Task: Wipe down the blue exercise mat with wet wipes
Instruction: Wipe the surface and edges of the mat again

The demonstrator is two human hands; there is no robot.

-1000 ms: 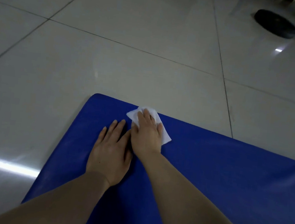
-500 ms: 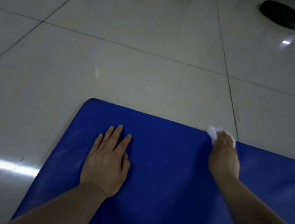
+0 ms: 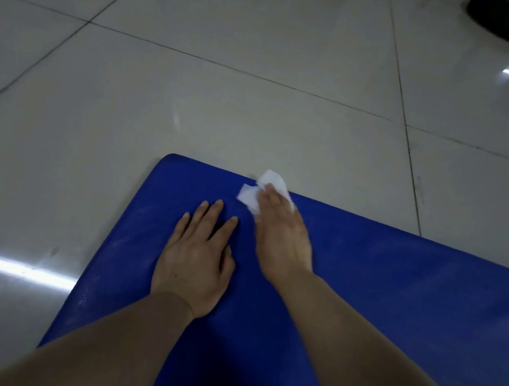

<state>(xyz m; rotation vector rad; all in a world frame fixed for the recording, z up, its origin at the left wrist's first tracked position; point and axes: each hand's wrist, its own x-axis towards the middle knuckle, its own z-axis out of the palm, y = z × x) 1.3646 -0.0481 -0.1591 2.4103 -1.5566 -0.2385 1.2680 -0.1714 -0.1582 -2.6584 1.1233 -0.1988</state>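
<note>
The blue exercise mat (image 3: 379, 286) lies on a pale tiled floor, its rounded far-left corner in the middle of the view. My left hand (image 3: 196, 257) rests flat on the mat near that corner, fingers straight and spread. Just right of it, my right hand (image 3: 280, 230) presses a crumpled white wet wipe (image 3: 258, 191) against the mat at its far edge. The wipe sticks out past my fingertips, partly over the floor. Most of it is hidden under my fingers.
Glossy grey floor tiles (image 3: 225, 100) with dark grout lines surround the mat. A dark round object (image 3: 507, 18) sits on the floor at the far right. A bright light reflection (image 3: 22, 269) shows on the floor left of the mat.
My right hand swept the wipe right along the mat's far edge, then back left to beside my left hand. My left hand stayed flat in place.
</note>
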